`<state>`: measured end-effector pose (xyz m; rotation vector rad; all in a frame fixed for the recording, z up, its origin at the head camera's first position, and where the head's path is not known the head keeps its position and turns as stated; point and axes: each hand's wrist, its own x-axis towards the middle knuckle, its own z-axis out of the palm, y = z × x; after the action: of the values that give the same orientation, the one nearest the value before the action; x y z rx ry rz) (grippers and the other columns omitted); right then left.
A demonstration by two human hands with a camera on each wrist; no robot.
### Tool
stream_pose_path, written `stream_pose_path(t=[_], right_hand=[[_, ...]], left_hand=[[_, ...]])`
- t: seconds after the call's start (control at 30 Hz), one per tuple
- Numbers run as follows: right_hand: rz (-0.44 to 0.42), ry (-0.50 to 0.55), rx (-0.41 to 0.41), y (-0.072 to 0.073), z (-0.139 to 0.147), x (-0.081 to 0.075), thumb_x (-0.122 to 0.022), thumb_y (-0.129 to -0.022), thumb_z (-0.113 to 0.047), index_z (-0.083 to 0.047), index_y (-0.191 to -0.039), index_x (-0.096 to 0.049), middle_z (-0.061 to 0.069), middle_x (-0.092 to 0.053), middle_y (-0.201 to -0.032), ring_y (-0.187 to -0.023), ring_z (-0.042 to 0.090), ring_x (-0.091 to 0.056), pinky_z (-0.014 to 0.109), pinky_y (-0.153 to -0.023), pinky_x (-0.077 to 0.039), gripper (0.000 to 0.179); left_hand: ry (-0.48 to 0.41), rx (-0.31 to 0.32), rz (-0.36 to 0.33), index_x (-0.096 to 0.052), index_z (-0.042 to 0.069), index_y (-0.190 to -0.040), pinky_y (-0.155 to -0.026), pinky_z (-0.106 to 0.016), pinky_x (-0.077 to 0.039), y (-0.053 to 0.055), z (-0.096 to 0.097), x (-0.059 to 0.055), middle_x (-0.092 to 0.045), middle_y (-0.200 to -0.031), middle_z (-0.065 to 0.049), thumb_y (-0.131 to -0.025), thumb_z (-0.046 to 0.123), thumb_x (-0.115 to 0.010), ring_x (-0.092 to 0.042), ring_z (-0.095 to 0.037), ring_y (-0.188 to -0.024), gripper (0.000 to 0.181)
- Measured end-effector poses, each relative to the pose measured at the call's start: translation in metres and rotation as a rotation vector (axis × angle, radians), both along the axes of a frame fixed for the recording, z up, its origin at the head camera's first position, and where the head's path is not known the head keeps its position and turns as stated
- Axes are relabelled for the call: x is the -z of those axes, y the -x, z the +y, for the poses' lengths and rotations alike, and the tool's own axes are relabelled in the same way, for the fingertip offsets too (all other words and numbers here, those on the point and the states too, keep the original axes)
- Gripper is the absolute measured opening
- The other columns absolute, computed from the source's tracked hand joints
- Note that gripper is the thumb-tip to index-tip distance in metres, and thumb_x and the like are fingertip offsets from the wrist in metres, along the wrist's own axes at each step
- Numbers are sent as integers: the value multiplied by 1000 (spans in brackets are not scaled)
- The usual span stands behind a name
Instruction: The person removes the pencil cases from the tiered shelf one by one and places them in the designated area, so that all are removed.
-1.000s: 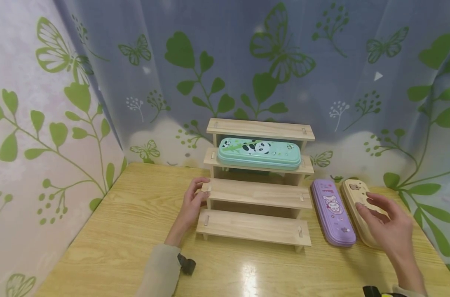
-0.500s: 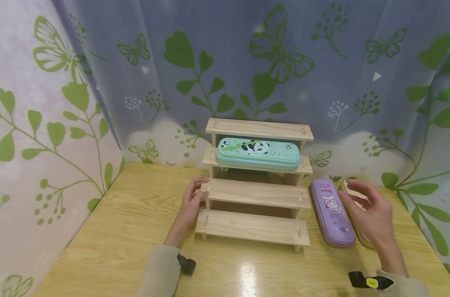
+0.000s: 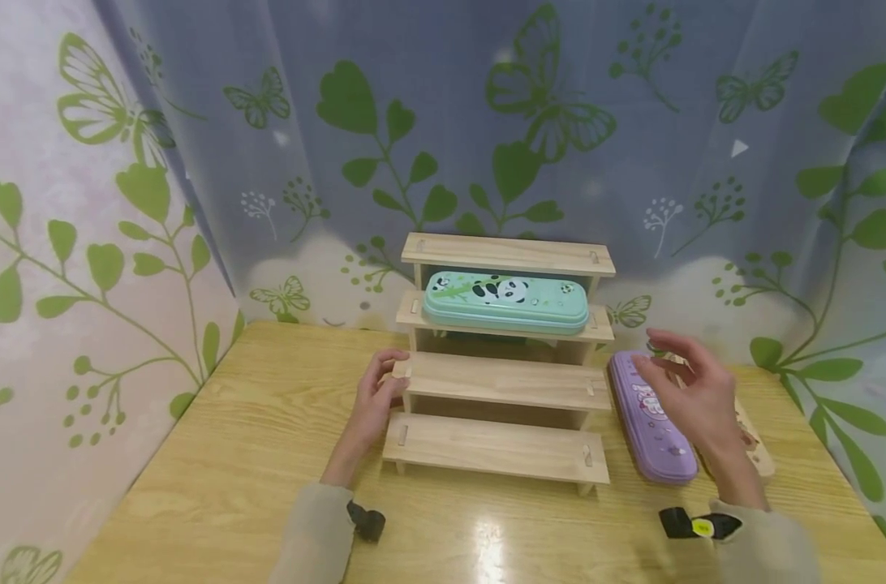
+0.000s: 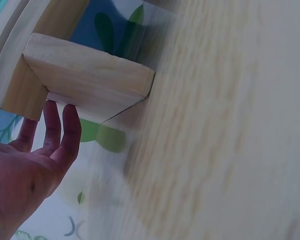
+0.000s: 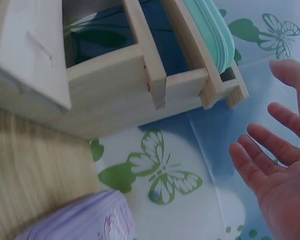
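Note:
A pale wooden step shelf (image 3: 501, 380) with several tiers stands on the table. My left hand (image 3: 375, 401) grips the left end of its second tier from the front; in the left wrist view the fingers (image 4: 70, 130) curl against the wood. On the tier below the top lies a mint-green panda pencil case (image 3: 505, 302). My right hand (image 3: 694, 397) hovers over a purple pencil case (image 3: 658, 442) with its fingers loosely bent and nothing in them. Partly hidden behind this hand, a cream pencil case (image 3: 753, 446) lies to the right of the purple one.
The wood-grain table (image 3: 268, 454) carries everything. A curtain (image 3: 428, 122) with green leaves and butterflies hangs close behind the shelf, and a similar patterned sheet (image 3: 85, 284) rises along the left side. Each wrist wears a black strap.
My right hand has moved left, from over the cream pencil case to over the purple one, uncovering the cream case's lower end. The left hand stays at the shelf.

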<state>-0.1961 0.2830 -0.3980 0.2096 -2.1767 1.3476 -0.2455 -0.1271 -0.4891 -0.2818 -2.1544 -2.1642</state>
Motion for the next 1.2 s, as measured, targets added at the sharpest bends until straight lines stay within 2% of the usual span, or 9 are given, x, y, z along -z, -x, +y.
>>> stream_pose_path(t=[0.27,0.43,0.63,0.77,0.87,0.97,1.07,1.2], right_hand=[[43,8,-51,11,-18,-7,-72,-88,6,7,-125,-62,-22,-63,-118,-110,-4,-62,12,-94,-52,38],[54,55,-60,19,-25,-7,-74,-86,7,8,-123,-64,-16,-66,-118,-110,-4,-63,13,-95,-52,38],[44,71,-68,31,-34,-6,-76,-85,6,9,-122,-63,-16,-65,-116,-112,0,-61,12,-96,-51,39],[38,68,-89,36,-42,-8,-75,-87,2,7,-123,-64,-9,-65,-118,-113,6,-62,15,-98,-51,38],[4,25,-63,40,-45,-10,-77,-88,-4,3,-126,-64,-7,-65,-118,-112,8,-62,14,-96,-51,41],[-53,-39,-35,42,-47,-13,-78,-89,-14,-1,-130,-63,2,-65,-123,-115,16,-62,16,-98,-48,45],[-104,-110,-29,45,-48,-17,-78,-91,-24,-4,-135,-59,11,-64,-132,-122,26,-60,26,-103,-44,52],[-124,-169,-41,51,-49,-20,-77,-91,-27,-5,-139,-56,18,-63,-138,-128,35,-57,39,-101,-42,57]], left_hand=[[-3,-10,0,-51,9,-134,-86,-47,-59,-1,0,0,-53,-132,-17,-96,8,-51,-62,-21,-100,38],[2,0,5,-51,9,-134,-84,-45,-59,-2,1,-1,-52,-132,-17,-96,8,-51,-61,-21,-100,38],[-3,1,-2,-51,9,-134,-85,-49,-59,-2,2,-1,-52,-132,-17,-96,8,-50,-61,-21,-100,38],[0,-10,-4,-52,10,-134,-88,-51,-58,-1,1,-2,-52,-133,-17,-96,8,-50,-61,-22,-102,38],[-5,-12,-4,-52,9,-134,-88,-52,-58,-2,1,-2,-53,-133,-18,-95,8,-51,-60,-22,-102,39],[-5,-9,-6,-51,9,-134,-87,-50,-58,-2,2,-3,-52,-134,-18,-95,8,-51,-60,-22,-103,39],[-1,-8,-8,-51,9,-134,-88,-50,-58,-2,2,-3,-52,-134,-18,-95,8,-51,-60,-22,-103,40],[-1,-5,-8,-51,8,-135,-91,-55,-57,-1,2,-2,-51,-134,-18,-94,8,-51,-60,-22,-103,40]])
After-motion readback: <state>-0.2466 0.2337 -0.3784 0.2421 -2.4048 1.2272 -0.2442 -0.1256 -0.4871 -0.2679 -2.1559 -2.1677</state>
